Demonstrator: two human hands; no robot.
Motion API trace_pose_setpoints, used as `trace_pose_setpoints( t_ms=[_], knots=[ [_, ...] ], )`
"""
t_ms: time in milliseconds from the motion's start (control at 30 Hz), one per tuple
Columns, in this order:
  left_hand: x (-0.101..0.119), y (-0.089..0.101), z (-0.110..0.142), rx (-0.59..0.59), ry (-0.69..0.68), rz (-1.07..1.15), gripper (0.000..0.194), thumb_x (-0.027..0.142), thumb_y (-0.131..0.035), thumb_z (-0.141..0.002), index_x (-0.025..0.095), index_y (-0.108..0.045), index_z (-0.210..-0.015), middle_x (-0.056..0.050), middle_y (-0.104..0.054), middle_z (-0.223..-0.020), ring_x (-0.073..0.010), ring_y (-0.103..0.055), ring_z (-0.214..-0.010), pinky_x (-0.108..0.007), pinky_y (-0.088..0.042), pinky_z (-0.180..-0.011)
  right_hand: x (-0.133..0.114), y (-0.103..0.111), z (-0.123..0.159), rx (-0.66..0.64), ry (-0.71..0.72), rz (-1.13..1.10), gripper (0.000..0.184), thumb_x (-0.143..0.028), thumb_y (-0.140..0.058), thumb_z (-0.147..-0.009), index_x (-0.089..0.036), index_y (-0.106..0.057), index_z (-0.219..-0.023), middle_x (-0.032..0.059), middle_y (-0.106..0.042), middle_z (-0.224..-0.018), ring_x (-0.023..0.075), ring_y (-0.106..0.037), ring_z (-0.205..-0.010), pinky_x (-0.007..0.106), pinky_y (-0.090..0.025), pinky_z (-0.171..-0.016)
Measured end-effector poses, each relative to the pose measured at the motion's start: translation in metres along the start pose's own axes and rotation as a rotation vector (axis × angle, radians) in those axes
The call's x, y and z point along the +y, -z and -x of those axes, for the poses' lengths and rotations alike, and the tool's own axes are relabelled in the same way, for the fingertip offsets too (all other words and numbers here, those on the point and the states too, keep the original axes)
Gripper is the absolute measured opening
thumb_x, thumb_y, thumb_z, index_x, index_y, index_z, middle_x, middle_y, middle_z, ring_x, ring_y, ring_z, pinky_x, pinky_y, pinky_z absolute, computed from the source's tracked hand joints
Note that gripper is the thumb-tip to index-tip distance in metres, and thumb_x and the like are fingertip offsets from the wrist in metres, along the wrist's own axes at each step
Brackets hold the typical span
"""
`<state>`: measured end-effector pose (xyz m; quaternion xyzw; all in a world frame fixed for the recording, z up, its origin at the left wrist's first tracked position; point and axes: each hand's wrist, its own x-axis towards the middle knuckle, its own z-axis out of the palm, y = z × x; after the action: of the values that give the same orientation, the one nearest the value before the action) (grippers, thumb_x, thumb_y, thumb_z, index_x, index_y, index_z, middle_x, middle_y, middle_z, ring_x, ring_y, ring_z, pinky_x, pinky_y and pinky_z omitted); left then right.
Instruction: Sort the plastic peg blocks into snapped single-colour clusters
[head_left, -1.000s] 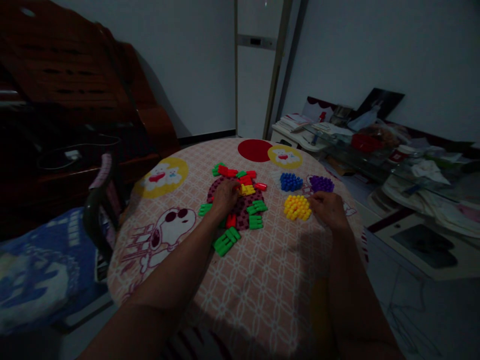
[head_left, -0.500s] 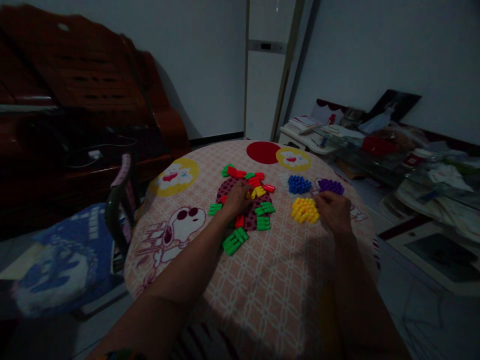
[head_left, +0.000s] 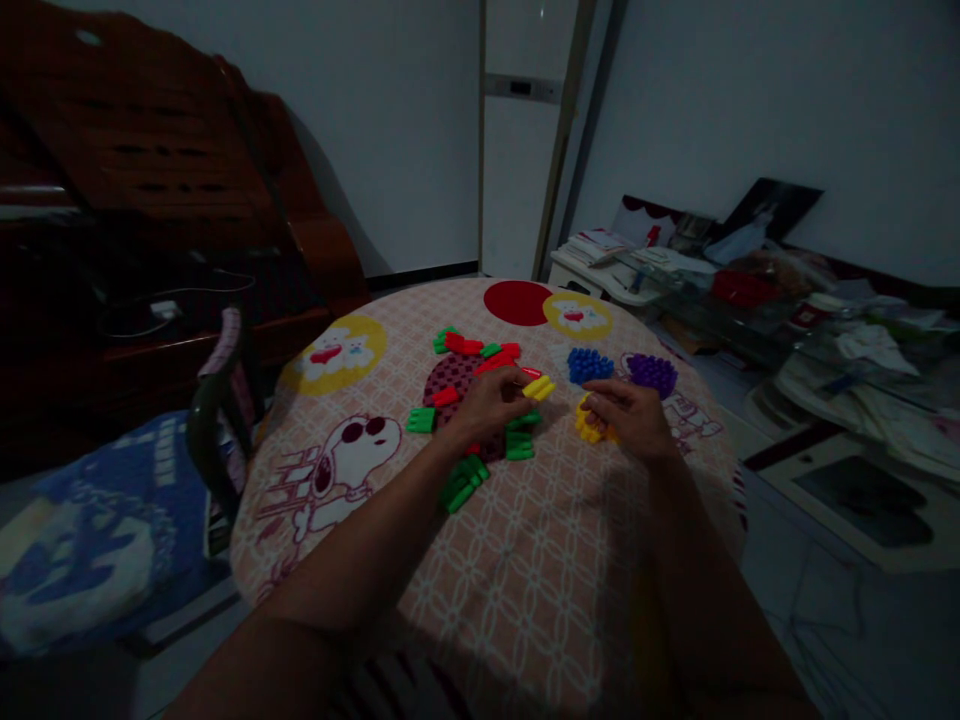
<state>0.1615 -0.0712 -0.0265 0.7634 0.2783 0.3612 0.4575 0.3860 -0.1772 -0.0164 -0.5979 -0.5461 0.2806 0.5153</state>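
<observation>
Left hand (head_left: 489,404): pinching yellow block (head_left: 539,388) | right hand (head_left: 636,415): partly hides yellow cluster (head_left: 586,431), cannot tell its grip

Yellow at the left hand (head_left: 491,405), blue and purple beyond the right hand (head_left: 634,415)!
There's the bright yellow piece (head_left: 540,388) in the left; red pieces (head_left: 463,345) blaze beyond it, a green block (head_left: 421,420) to its left. Yellow cluster (head_left: 587,425) half behind the right, blue cluster (head_left: 590,365) and purple cluster (head_left: 652,373) past it, pink tablecloth (head_left: 525,560) with white lattice below both.
</observation>
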Motion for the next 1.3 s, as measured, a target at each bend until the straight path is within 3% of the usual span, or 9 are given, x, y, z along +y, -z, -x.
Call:
trace_pose_setpoints(
  t_ms=[133, 333, 400, 567, 633, 700, 933, 1100, 1300],
  knots=[
    [0.006, -0.022, 0.009, -0.199, 0.002, 0.214, 0.026, 0.031, -0.075, -0.072, 0.013, -0.069, -0.089, -0.002, -0.066, -0.081, -0.0138, -0.061, -0.071, -0.023, -0.046, -0.063, -0.005, -0.012, 0.003, -0.189, -0.028, -0.079, 0.041, -0.049, -0.074, -0.078, -0.016, -0.077, -0.104, 0.0030, -0.071, -0.069, 0.0137, -0.060, -0.051, 0.025, -0.048, -0.047],
    [0.002, -0.032, 0.012, -0.206, 0.015, 0.311, 0.031, 0.034, -0.080, -0.072, 0.013, -0.070, -0.092, -0.003, -0.069, -0.084, -0.0156, -0.066, -0.075, -0.025, -0.051, -0.068, -0.012, -0.005, 0.005, -0.208, -0.004, -0.066, 0.029, -0.041, -0.080, -0.073, -0.018, -0.080, -0.089, 0.0035, -0.072, -0.073, 0.0145, -0.063, -0.057, 0.025, -0.049, -0.049],
    [0.004, -0.031, 0.012, -0.203, -0.016, 0.319, 0.034, 0.034, -0.080, -0.074, 0.014, -0.071, -0.099, -0.007, -0.073, -0.094, -0.0194, -0.070, -0.086, -0.028, -0.054, -0.075, -0.013, 0.008, 0.006, -0.150, 0.046, -0.047, 0.025, -0.040, -0.082, -0.071, -0.019, -0.080, -0.084, 0.0045, -0.074, -0.080, 0.0164, -0.067, -0.063, 0.027, -0.054, -0.055],
    [-0.001, -0.020, 0.008, -0.084, -0.051, 0.172, 0.036, 0.040, -0.073, -0.081, 0.014, -0.072, -0.106, -0.011, -0.074, -0.106, -0.0230, -0.070, -0.094, -0.032, -0.055, -0.081, -0.013, 0.057, 0.012, 0.210, 0.111, 0.014, 0.024, -0.036, -0.085, -0.063, -0.020, -0.078, -0.079, 0.0041, -0.074, -0.077, 0.0177, -0.068, -0.065, 0.030, -0.058, -0.061],
    [-0.007, -0.014, 0.005, -0.021, -0.042, 0.134, 0.034, 0.041, -0.072, -0.082, 0.014, -0.073, -0.102, -0.010, -0.075, -0.102, -0.0224, -0.070, -0.090, -0.031, -0.055, -0.078, -0.015, 0.072, 0.017, 0.212, 0.070, 0.104, 0.025, -0.037, -0.084, -0.062, -0.019, -0.077, -0.078, 0.0038, -0.073, -0.072, 0.0170, -0.065, -0.060, 0.028, -0.054, -0.056],
    [-0.012, -0.011, 0.003, 0.017, -0.037, 0.142, 0.033, 0.041, -0.071, -0.082, 0.014, -0.073, -0.099, -0.009, -0.075, -0.100, -0.0223, -0.070, -0.090, -0.031, -0.055, -0.079, -0.019, 0.079, 0.022, 0.113, 0.027, 0.221, 0.024, -0.038, -0.082, -0.064, -0.018, -0.077, -0.076, 0.0040, -0.072, -0.069, 0.0166, -0.063, -0.058, 0.027, -0.050, -0.052],
    [-0.015, -0.010, 0.003, 0.047, -0.027, 0.111, 0.030, 0.040, -0.070, -0.082, 0.014, -0.074, -0.098, -0.009, -0.075, -0.099, -0.0227, -0.070, -0.091, -0.031, -0.055, -0.080, -0.026, 0.057, 0.016, -0.282, 0.018, 0.675, 0.017, -0.030, -0.068, -0.073, -0.018, -0.073, -0.062, 0.0028, -0.069, -0.062, 0.0147, -0.060, -0.059, 0.025, -0.038, -0.056],
    [-0.013, -0.009, 0.004, 0.031, -0.011, 0.107, 0.030, 0.039, -0.069, -0.082, 0.014, -0.073, -0.098, -0.009, -0.076, -0.098, -0.0224, -0.070, -0.091, -0.031, -0.055, -0.081, -0.021, 0.044, 0.009, -0.276, -0.037, 0.973, 0.008, -0.020, -0.072, -0.070, -0.019, -0.073, -0.062, 0.0023, -0.071, -0.064, 0.0141, -0.060, -0.061, 0.026, -0.035, -0.058],
    [-0.011, -0.007, 0.004, 0.028, -0.018, 0.100, 0.030, 0.039, -0.068, -0.082, 0.014, -0.074, -0.096, -0.009, -0.076, -0.094, -0.0216, -0.070, -0.087, -0.030, -0.054, -0.076, -0.021, 0.037, 0.008, -0.235, -0.079, 1.128, 0.014, -0.017, -0.075, -0.069, -0.021, -0.069, -0.058, 0.0020, -0.067, -0.063, 0.0147, -0.058, -0.061, 0.028, -0.032, -0.058]
  ],
)
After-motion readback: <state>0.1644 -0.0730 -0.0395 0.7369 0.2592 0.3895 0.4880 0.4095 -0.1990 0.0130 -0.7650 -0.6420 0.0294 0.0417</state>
